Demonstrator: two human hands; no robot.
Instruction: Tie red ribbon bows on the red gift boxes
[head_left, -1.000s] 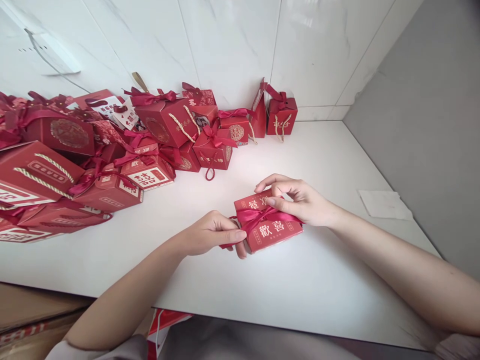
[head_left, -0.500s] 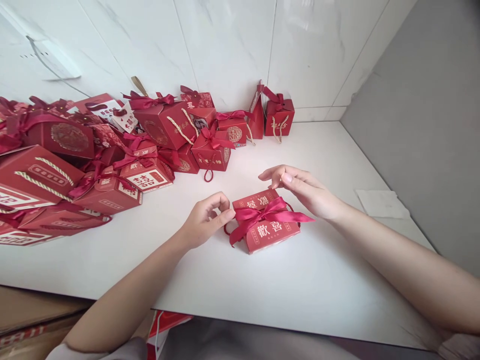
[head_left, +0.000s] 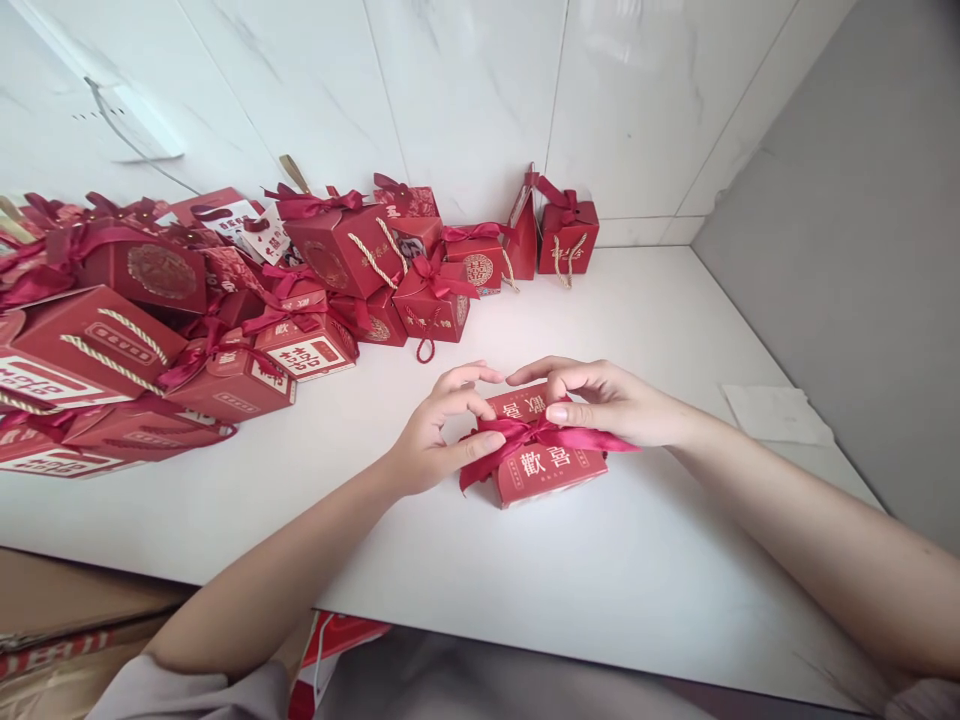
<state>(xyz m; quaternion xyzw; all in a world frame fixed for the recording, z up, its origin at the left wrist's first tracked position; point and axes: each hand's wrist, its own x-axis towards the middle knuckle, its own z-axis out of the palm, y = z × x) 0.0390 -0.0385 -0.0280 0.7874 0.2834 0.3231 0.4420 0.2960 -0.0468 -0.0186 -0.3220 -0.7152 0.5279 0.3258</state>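
Observation:
A red gift box (head_left: pixel 551 478) with white Chinese characters lies on the white table in front of me. Across its top runs a crimson satin ribbon (head_left: pixel 592 437) tied in a bow, one tail reaching out to the right and another hanging at the left. My left hand (head_left: pixel 442 425) is at the bow's left side, thumb and a finger closing on the ribbon loop. From the right, my right hand (head_left: pixel 611 400) pinches the bow near its knot between thumb and curled finger. Both hands partly cover the box's far side.
Several finished-looking red boxes with ribbons and cord handles (head_left: pixel 232 385) are piled along the left and back. One small box (head_left: pixel 568 240) stands by the tiled wall. A white tissue (head_left: pixel 778 414) lies at the right. A cardboard box (head_left: pixel 67 610) is below the table's front left edge.
Both hands have come inward over the box, from beside and behind it, and now hold the bow. The view has shifted slightly. The box stays in place.

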